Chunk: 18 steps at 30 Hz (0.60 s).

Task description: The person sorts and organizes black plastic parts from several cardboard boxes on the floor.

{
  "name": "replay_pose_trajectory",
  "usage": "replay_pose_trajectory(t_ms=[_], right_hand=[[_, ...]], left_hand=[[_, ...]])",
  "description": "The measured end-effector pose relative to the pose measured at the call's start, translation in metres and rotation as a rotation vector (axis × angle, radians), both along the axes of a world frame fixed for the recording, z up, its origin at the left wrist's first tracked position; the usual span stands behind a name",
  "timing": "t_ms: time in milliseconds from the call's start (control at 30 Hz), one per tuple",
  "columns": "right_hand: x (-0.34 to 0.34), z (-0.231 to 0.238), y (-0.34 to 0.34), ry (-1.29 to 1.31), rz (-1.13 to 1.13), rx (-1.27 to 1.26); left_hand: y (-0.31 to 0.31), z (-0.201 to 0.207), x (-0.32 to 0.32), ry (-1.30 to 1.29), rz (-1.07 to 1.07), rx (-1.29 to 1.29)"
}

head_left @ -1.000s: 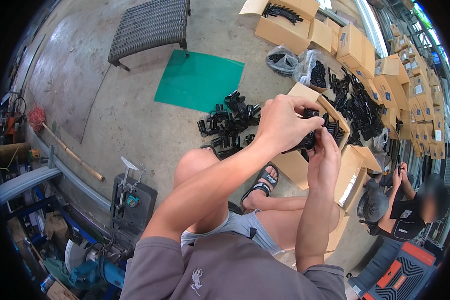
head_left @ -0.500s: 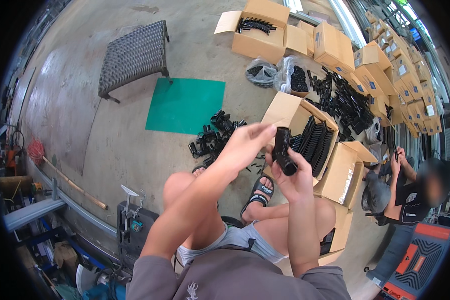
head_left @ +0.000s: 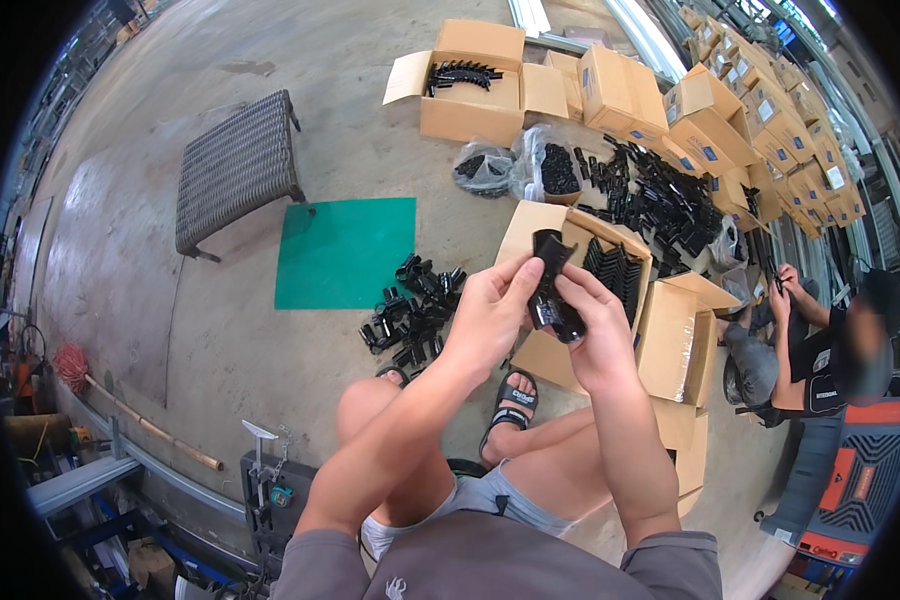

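Note:
A glossy black, curved pipe joint piece (head_left: 547, 298) is held up in front of me, with a concave, shell-like side showing near its top. My left hand (head_left: 500, 302) pinches its left side between thumb and fingers. From the right, my right hand (head_left: 598, 325) closes round its lower part. Whether it is one part or two halves laid together I cannot tell. Below and behind my hands stands an open cardboard box (head_left: 530, 228) with neat rows of black pieces (head_left: 615, 272). A loose pile of black joints (head_left: 410, 310) lies on the floor left of my left hand.
A green mat (head_left: 345, 255) and a dark woven stool (head_left: 238, 170) are at the left. Bagged pieces (head_left: 485, 168), a heap of black parts (head_left: 660, 195) and cardboard boxes (head_left: 620, 90) stand beyond. At right, another person (head_left: 810, 350) handles a small dark part.
My left fingers, blurred at the top of the joint piece before, now grip its side. The piece has turned so that a hollow side shows. My view has shifted slightly.

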State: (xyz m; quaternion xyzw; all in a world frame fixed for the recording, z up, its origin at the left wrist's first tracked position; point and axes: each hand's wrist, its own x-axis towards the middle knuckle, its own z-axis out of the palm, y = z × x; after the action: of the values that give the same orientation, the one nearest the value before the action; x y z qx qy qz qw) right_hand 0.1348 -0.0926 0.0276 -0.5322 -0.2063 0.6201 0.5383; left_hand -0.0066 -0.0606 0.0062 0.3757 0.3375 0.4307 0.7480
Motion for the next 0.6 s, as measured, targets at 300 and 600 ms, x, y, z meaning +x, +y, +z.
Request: replay_pose_trajectory(t_ms=[300,600], right_hand=[[0.018,-0.003,0.026,-0.668,0.207,0.092],[0.018,-0.02,0.039,-0.502,0.208,0.032]], left_hand=[[0.01,-0.017,0.004,0.128,0.046,-0.209],[0.004,-0.039,0.009,0.098,0.104,-0.173]])
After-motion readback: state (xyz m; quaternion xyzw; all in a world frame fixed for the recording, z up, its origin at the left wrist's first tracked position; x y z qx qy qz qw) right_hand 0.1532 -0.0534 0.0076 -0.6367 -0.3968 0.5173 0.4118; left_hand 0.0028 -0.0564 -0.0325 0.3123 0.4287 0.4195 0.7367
